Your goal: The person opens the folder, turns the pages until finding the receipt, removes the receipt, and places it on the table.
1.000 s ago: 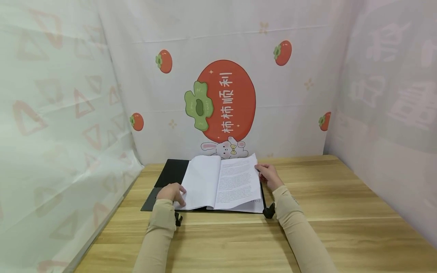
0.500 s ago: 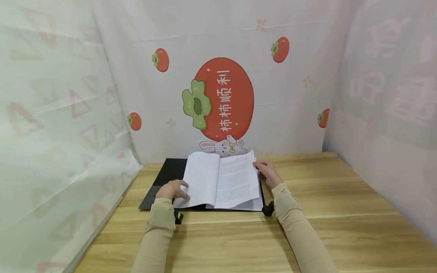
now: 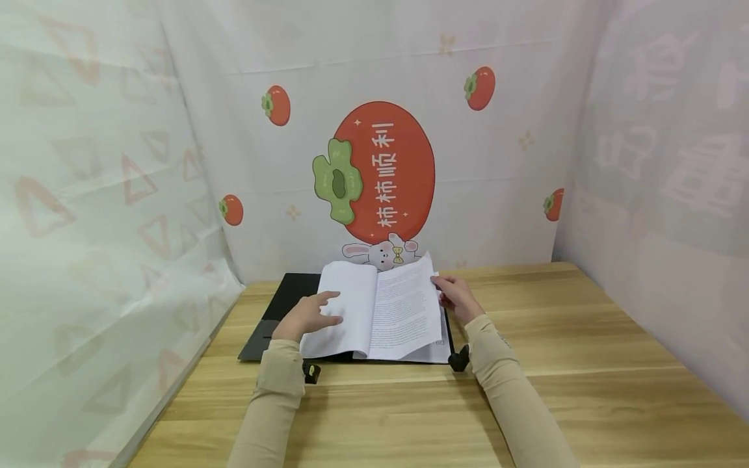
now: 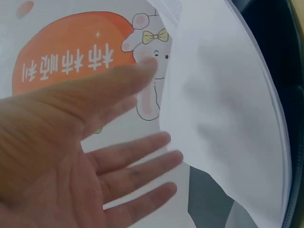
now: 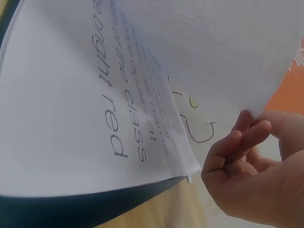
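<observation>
A black folder (image 3: 295,290) lies spread on the table with a stack of white pages in it, blank on the left side (image 3: 346,305) and printed on the right. My right hand (image 3: 459,298) pinches the edge of the top printed page (image 3: 406,311) between thumb and fingers. In the right wrist view that page (image 5: 228,47) is raised, and a sheet with large print (image 5: 61,118) shows beneath it. My left hand (image 3: 309,316) hovers over the left pages with fingers spread, holding nothing; the left wrist view shows its fingers (image 4: 137,171) straight, beside the curved pages (image 4: 223,104).
The wooden table (image 3: 374,416) extends in front of the folder and to its right. Behind it hangs a white cloth (image 3: 503,156) printed with persimmons and a rabbit. Pale sheets (image 3: 105,214) also enclose the left and right sides.
My left hand has lifted from the left pages' edge and moved right, over them, its fingers spreading. The right hand has drawn the page's edge slightly leftward and raised it.
</observation>
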The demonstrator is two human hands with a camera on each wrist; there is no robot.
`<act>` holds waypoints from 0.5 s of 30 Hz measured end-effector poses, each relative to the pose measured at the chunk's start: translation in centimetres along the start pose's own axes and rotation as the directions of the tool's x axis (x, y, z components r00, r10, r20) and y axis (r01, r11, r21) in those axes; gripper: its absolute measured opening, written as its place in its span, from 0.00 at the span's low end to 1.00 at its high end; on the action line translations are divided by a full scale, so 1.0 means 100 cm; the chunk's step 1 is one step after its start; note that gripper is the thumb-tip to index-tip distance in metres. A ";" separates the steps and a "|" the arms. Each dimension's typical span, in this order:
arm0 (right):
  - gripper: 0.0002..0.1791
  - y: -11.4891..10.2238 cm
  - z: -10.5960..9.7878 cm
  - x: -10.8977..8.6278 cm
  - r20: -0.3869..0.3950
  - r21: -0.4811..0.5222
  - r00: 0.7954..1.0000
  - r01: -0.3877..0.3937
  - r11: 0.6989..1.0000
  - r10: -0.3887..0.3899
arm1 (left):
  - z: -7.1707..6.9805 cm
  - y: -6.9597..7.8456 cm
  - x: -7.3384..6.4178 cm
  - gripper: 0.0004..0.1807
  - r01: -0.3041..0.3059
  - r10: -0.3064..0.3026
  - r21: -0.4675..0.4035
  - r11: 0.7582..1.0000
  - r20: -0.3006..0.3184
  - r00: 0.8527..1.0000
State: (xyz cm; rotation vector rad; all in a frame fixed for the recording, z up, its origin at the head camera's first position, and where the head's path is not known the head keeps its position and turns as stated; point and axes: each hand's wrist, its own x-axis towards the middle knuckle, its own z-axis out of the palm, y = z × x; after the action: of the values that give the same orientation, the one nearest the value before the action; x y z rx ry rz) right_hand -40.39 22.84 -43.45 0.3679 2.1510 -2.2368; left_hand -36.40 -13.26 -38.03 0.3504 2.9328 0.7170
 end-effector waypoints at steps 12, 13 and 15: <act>0.20 -0.008 0.011 -0.003 0.022 0.010 0.999 0.035 0.999 -0.035 | 0.003 0.030 0.002 0.31 -0.167 0.165 -0.058 0.984 -0.035 0.986; 0.20 -0.009 0.012 -0.004 0.020 0.011 0.999 0.039 0.999 -0.039 | 0.004 0.034 0.002 0.30 -0.182 0.180 -0.058 0.982 -0.039 0.983; 0.20 -0.011 0.016 -0.006 0.025 0.011 0.998 0.049 0.999 -0.050 | 0.008 0.040 0.001 0.29 -0.219 0.216 -0.066 0.974 -0.044 0.975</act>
State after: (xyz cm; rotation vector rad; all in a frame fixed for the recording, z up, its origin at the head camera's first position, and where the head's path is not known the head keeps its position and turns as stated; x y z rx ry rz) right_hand -40.29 21.26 -42.22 0.2878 2.1609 -2.2655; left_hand -35.63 -9.40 -36.84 0.6668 2.9235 0.8595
